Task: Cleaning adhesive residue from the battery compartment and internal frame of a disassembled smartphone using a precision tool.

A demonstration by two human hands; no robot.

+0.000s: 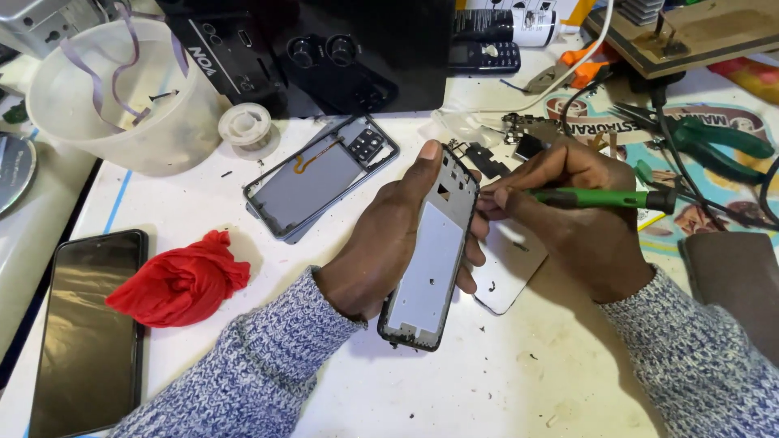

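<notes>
I see my left hand [381, 243] with its fingers wrapped around one bare grey phone frame [430, 268], tilted above the white worktop [503, 381]. My right hand [568, 219] pinches one green-handled screwdriver [600, 198], tip at the frame's upper edge. Beside them: one detached grey back cover [320, 174], one red cloth [180, 280], one dark smartphone [89, 324].

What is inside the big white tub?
Inside the white tub lie thin purple strips curling over its rim, and a small dark piece. Its cloudy near wall hides the bottom, so anything else there cannot be seen.
</notes>
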